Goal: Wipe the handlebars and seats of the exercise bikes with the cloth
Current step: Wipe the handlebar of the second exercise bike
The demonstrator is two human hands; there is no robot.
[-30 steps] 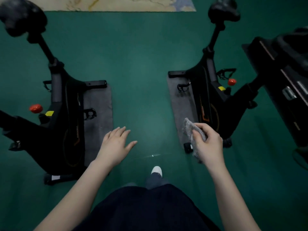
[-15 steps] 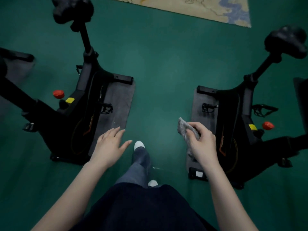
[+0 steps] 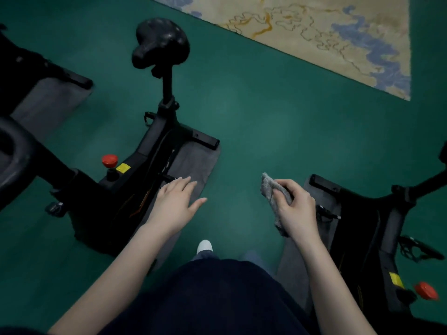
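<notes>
From my feed, the landmark is the black exercise bike (image 3: 135, 189) left of centre, standing on a grey mat (image 3: 193, 165) on green flooring (image 3: 266, 117). Its seat (image 3: 162, 42) sits at the top of its post, above the frame, and a red knob (image 3: 109, 160) shows on the frame's left side. Just right of the bike, my left hand (image 3: 177, 205) hangs over the mat's edge, fingers spread and loose, gripping nothing. Further right of the bike, across the strip of floor, my right hand (image 3: 296, 209) is curled tight around the grey cloth (image 3: 272, 194), which sticks out above and below the fist. Beyond that hand, far from the landmark bike, a second bike (image 3: 367, 228) stands on its own mat, with a patterned rug (image 3: 326, 37) at the top right.
</notes>
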